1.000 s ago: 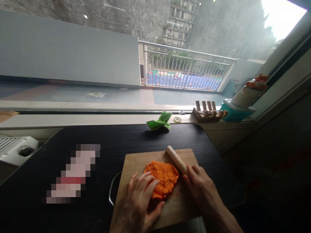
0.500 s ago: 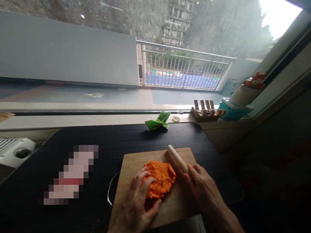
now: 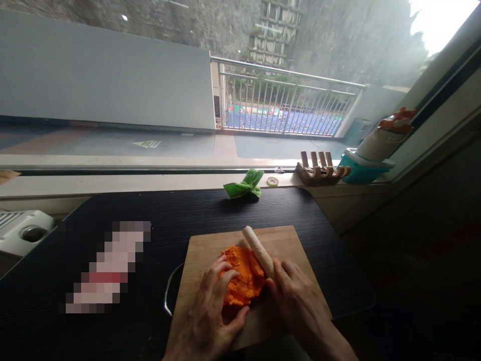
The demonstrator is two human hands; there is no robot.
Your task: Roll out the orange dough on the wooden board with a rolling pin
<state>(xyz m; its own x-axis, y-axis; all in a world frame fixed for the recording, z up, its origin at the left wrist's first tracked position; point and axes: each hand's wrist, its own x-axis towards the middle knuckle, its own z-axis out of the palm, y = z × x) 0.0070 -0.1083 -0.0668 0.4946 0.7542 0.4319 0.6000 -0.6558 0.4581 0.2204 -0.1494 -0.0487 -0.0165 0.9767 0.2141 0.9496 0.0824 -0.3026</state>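
A flattened piece of orange dough [image 3: 244, 276] with ragged edges lies on the wooden cutting board [image 3: 214, 240]. My left hand [image 3: 214, 301] grips its left side, fingertips on top and thumb at the near edge. In my right hand [image 3: 291, 291] is the near end of a pale rolling pin [image 3: 259, 250], fingers wrapped round it. The pin slants away to the upper left and lies along the dough's right edge, its far end over the board. My right palm hides the pin's near end.
The board rests on a black table [image 3: 180, 210], with a metal handle [image 3: 169, 293] showing at its left. A green cloth [image 3: 246, 184] lies at the table's back edge. On the windowsill stand a wooden rack [image 3: 319, 173] and a teal container [image 3: 363, 168]. A blurred-out item [image 3: 116, 260] lies left.
My right hand has moved left with the rolling pin, from bare board beside the dough onto its right edge. My left hand stays at the dough's left side.
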